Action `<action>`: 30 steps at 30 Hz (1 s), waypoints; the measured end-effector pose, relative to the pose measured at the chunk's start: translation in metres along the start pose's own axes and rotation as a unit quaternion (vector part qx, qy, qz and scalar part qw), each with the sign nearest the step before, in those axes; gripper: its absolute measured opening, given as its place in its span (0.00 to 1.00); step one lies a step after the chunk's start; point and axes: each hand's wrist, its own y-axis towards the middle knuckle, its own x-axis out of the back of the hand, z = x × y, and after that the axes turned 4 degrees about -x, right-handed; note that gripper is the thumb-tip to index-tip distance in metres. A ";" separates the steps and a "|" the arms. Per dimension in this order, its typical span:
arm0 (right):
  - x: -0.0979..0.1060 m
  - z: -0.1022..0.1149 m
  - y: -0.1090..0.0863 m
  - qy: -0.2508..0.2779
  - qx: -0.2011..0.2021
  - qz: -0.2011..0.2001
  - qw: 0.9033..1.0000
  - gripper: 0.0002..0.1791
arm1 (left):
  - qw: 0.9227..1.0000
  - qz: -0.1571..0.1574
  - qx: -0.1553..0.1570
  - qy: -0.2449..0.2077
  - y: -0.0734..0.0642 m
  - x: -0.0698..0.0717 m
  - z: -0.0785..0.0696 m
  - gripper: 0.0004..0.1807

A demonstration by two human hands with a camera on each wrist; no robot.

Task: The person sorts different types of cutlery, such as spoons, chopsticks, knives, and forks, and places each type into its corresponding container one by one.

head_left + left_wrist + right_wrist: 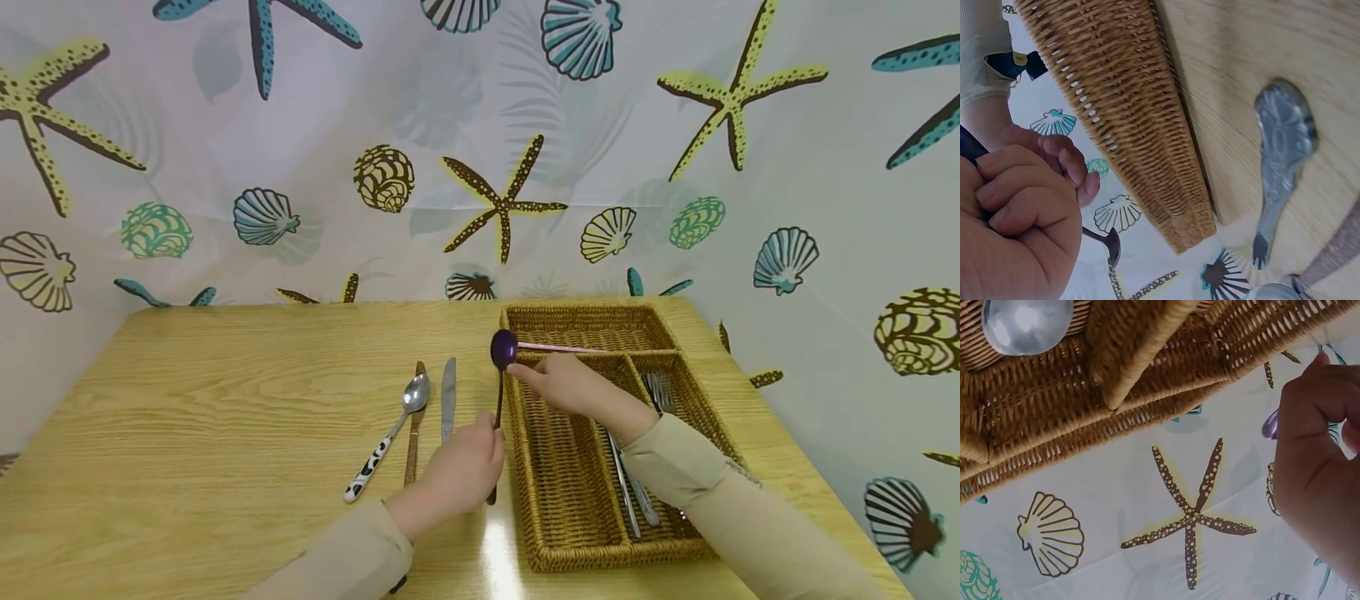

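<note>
My left hand (465, 462) grips the dark handle of a spoon (503, 348) with a shiny purple bowl, held upward beside the wicker basket's left rim. In the left wrist view its fingers are curled round the handle. My right hand (566, 383) hovers over the basket (525, 467), fingertips right at the spoon's bowl and fingers loosely bent. Left of the left hand lie a silver spoon (415, 393) with a black-and-white handle, a brown-handled utensil (412, 450) partly under it, and a table knife (448, 392) whose ornate handle (1285, 137) shows in the left wrist view.
The basket has several compartments. A pinkish handle (558, 347) lies in the back one, forks (662, 390) and silver handles (626, 492) in the right one. Near the left sleeve a dark tip (399, 585) shows. A shell-patterned cloth (337, 108) hangs behind the wooden table (225, 400).
</note>
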 end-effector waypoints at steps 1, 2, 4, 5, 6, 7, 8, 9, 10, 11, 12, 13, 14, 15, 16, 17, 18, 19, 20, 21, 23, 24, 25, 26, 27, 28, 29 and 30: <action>-0.001 0.001 0.000 0.003 0.005 0.002 1.000 0.31 | 1.000 0.005 0.000 0.000 0.001 -0.001 -0.002 0.13; -0.002 0.002 -0.001 0.011 0.008 0.004 1.000 0.30 | 1.000 0.008 0.000 0.006 0.002 -0.003 -0.004 0.15; -0.004 0.003 -0.002 0.027 0.014 0.015 0.999 0.29 | 1.000 0.012 -0.009 0.010 0.004 -0.006 -0.008 0.18; -0.005 0.004 -0.003 0.038 0.018 0.023 0.999 0.29 | 1.000 0.012 -0.013 0.010 0.004 -0.008 -0.009 0.18; -0.006 0.005 -0.003 0.054 0.019 0.029 0.998 0.29 | 1.000 0.013 -0.018 0.010 0.005 -0.010 -0.011 0.18; -0.007 0.005 -0.004 0.068 0.018 0.035 0.997 0.28 | 1.000 0.013 -0.022 0.008 0.005 -0.011 -0.012 0.18; -0.007 0.006 -0.005 0.081 0.016 0.040 0.996 0.28 | 1.000 0.013 -0.027 0.006 0.006 -0.012 -0.012 0.15; -0.007 0.005 -0.005 0.089 0.018 0.043 0.995 0.29 | 1.000 0.013 -0.027 -0.002 0.006 -0.014 -0.013 0.14; -0.007 0.005 -0.006 0.097 0.018 0.045 0.994 0.29 | 1.000 0.013 -0.028 -0.008 0.006 -0.014 -0.013 0.12; -0.007 0.005 -0.006 0.104 0.019 0.047 0.993 0.29 | 0.999 0.012 -0.028 -0.012 0.006 -0.015 -0.013 0.11; -0.006 0.004 -0.007 0.109 0.018 0.049 0.993 0.29 | 0.999 0.011 -0.031 -0.017 0.006 -0.015 -0.012 0.11; -0.005 0.003 -0.008 0.108 0.016 0.049 0.993 0.28 | 0.999 0.013 -0.033 -0.021 0.006 -0.014 -0.011 0.12; -0.004 0.002 -0.008 0.105 0.015 0.047 0.993 0.28 | 0.999 0.014 -0.033 -0.026 0.006 -0.013 -0.010 0.14; -0.002 0.000 -0.009 0.104 0.013 0.046 0.993 0.27 | 0.999 0.014 -0.033 -0.026 0.005 -0.012 -0.007 0.15; 0.000 -0.002 -0.010 0.105 0.009 0.046 0.993 0.27 | 0.999 0.014 -0.035 -0.022 0.005 -0.009 -0.004 0.17; 0.003 -0.004 -0.011 0.103 0.005 0.043 0.994 0.26 | 0.999 0.013 -0.035 -0.013 0.004 -0.006 -0.001 0.18; 0.005 -0.007 -0.012 0.099 0.002 0.040 0.994 0.26 | 0.999 0.010 -0.034 -0.002 0.003 -0.003 0.004 0.18; 0.008 -0.011 -0.013 0.091 -0.001 0.035 0.995 0.26 | 1.000 0.010 -0.028 0.007 0.001 0.002 0.009 0.18; 0.011 -0.014 -0.014 0.084 -0.003 0.031 0.996 0.26 | 1.000 0.007 -0.020 0.016 0.000 0.006 0.015 0.17; 0.014 -0.018 -0.015 0.075 -0.003 0.028 0.997 0.25 | 0.999 0.003 -0.012 0.031 -0.002 0.011 0.022 0.16; 0.018 -0.026 -0.017 0.050 -0.001 0.018 0.999 0.26 | 0.999 -0.005 0.013 0.052 -0.005 0.021 0.035 0.13; 0.020 -0.031 -0.018 0.038 0.000 0.013 0.999 0.26 | 0.997 -0.012 0.024 0.066 -0.007 0.026 0.041 0.12; 0.022 -0.035 -0.019 0.031 0.002 0.010 0.999 0.26 | 0.996 -0.016 0.041 0.078 -0.009 0.032 0.048 0.12; 0.024 -0.040 -0.020 0.023 0.002 0.006 1.000 0.26 | 0.994 -0.020 0.058 0.091 -0.011 0.037 0.055 0.12; 0.025 -0.045 -0.021 0.017 -0.001 0.003 1.000 0.26 | 0.991 -0.024 0.075 0.107 -0.014 0.043 0.061 0.12; 0.026 -0.049 -0.021 0.013 -0.006 0.001 1.000 0.27 | 0.988 -0.024 0.092 0.120 -0.016 0.048 0.068 0.12; 0.027 -0.053 -0.022 0.010 -0.013 0.001 1.000 0.27 | 0.985 -0.022 0.108 0.135 -0.019 0.053 0.075 0.12; 0.027 -0.058 -0.023 0.005 -0.019 -0.001 1.000 0.27 | 0.981 -0.016 0.122 0.149 -0.022 0.057 0.081 0.12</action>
